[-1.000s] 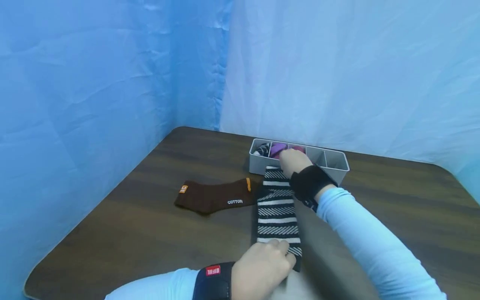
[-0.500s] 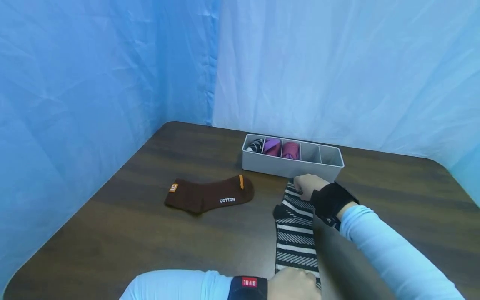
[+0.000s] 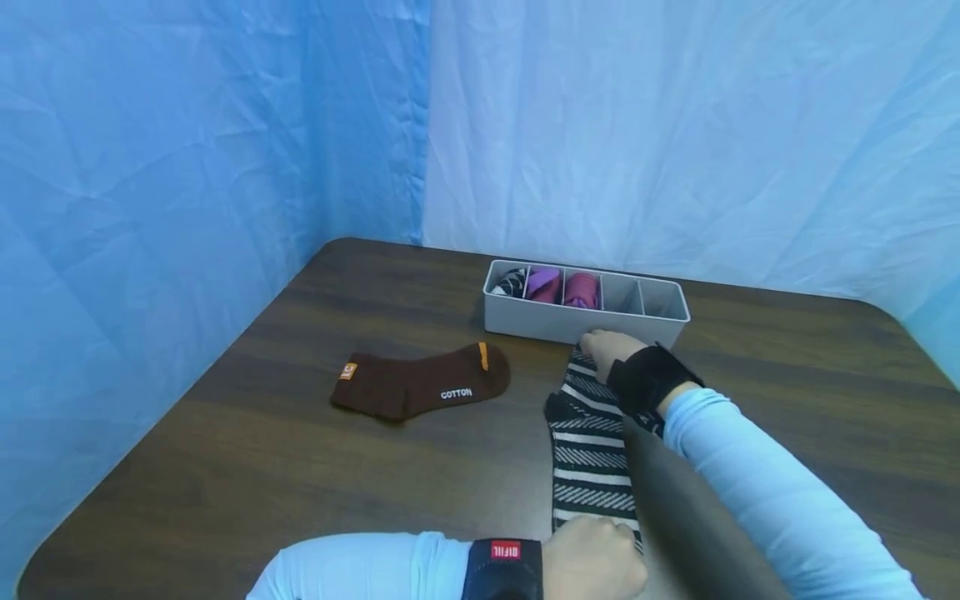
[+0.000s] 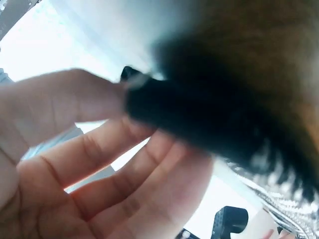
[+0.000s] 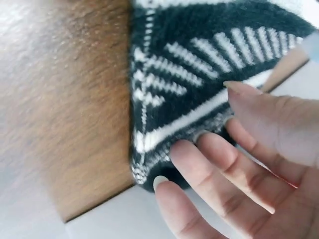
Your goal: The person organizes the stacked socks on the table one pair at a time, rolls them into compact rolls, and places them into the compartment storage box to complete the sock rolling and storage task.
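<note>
A black-and-white striped sock (image 3: 592,458) lies lengthwise on the table, its toe pointing at the grey box. My left hand (image 3: 592,558) pinches the cuff end near the front; in the left wrist view, thumb and fingers (image 4: 144,127) meet at the dark edge of the cloth. At the far end my right hand (image 3: 611,350) touches the toe. In the right wrist view, its fingers (image 5: 199,169) are slightly bent, fingertips on the striped cloth, thumb apart from them. Left of it, a brown sock (image 3: 420,383) marked COTTON lies flat.
A grey divided box (image 3: 570,317) stands at the back of the dark wooden table (image 3: 225,467). Rolled socks sit in it: a black-and-white one (image 3: 512,284), a purple-and-red one (image 3: 543,286) and a pink one (image 3: 581,290). Blue and white curtains (image 3: 570,125) hang behind.
Both hands have moved the striped sock right, off the brown sock's toe, and toward the front, away from the box. Over the last half second it has hardly shifted.
</note>
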`<state>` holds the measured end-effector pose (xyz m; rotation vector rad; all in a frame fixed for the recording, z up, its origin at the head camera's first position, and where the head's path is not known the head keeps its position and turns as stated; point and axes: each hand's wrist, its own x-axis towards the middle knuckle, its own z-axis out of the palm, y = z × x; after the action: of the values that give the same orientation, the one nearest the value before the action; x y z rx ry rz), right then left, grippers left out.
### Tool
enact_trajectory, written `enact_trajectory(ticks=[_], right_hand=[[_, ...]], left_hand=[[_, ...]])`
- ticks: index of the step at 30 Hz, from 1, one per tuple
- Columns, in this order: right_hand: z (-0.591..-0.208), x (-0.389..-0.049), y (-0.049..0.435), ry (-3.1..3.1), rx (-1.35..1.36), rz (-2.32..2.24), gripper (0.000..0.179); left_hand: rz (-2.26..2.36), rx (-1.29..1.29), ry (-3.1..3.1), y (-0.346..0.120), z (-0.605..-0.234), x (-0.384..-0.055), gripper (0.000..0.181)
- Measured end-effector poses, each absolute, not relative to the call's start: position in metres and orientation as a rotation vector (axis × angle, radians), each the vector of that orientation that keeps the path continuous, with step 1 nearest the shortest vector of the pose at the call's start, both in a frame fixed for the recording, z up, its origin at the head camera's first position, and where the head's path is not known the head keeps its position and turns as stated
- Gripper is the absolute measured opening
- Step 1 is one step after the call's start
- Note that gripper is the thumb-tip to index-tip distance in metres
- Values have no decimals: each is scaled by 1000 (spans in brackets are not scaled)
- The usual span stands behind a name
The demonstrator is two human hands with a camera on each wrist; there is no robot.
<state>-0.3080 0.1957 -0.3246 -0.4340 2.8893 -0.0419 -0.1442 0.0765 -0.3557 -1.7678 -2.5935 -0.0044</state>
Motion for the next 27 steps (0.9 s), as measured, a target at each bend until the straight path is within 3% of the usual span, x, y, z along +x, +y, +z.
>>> enact_trajectory(ticks=[5,12,16,27], right_hand=[[-319,-286,201,2900,-542,-70,36],[-317,-201,223,2838,-963,-405,26],[-325,-164,229,2714,-995,-514,15],[-337,-143,222,2691,-1102,-463,4]], left_hand=[[8,-1924,-2645,59,-343,-153,19],[-53,-1916,-2570,18,-323,-163,26],[-20,-1881,-2544,11,-322,-166,25],[87,-1914,-2558,13,-335,-165,15]])
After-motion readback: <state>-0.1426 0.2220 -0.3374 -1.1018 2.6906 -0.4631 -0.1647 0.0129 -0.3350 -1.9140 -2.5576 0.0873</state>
